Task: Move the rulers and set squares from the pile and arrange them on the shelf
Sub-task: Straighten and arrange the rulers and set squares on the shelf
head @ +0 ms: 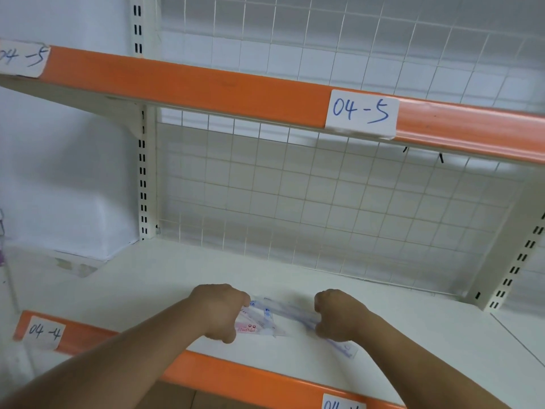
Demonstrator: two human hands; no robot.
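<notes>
A flat bundle of clear plastic rulers and set squares (278,318) in see-through packets lies on the white shelf board (177,278), near its front edge. My left hand (219,312) grips the bundle's left end, where a pink label shows. My right hand (336,315) grips its right part, with fingers curled over it; a clear ruler end (345,348) sticks out below that hand. The pile the items came from is out of view.
The shelf has an orange front strip (250,379) with paper tags reading 04-4. A wire grid (309,202) forms the back wall. Above hangs another shelf with an orange edge (206,84) tagged 04-5. White slotted uprights stand left and right.
</notes>
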